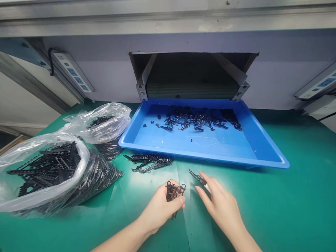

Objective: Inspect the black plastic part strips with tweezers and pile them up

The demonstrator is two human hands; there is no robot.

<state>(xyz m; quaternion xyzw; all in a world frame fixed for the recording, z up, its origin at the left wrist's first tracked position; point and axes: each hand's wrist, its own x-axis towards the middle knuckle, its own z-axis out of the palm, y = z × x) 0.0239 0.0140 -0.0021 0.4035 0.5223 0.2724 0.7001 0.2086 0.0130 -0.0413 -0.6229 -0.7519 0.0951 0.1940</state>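
My left hand (162,206) is wrapped round a bunch of small black plastic strips (175,190) with ring-shaped ends that stick up above the thumb. To its right, my right hand (219,199) has a black toothed plastic strip (196,176) at its fingertips, pointing up and left. A small white patch shows between thumb and fingers; I cannot make out what it is. Just beyond the hands, a loose pile of similar black strips (149,162) lies on the green table (296,203), in front of the blue tray (204,154).
Black pieces (194,119) lie scattered in the tray, below a conveyor belt end (193,77) in the wall opening. At left stand a clear plastic bag (84,175) full of black strips and, behind it, another bag (115,117). Power strips (73,73) hang on the wall.
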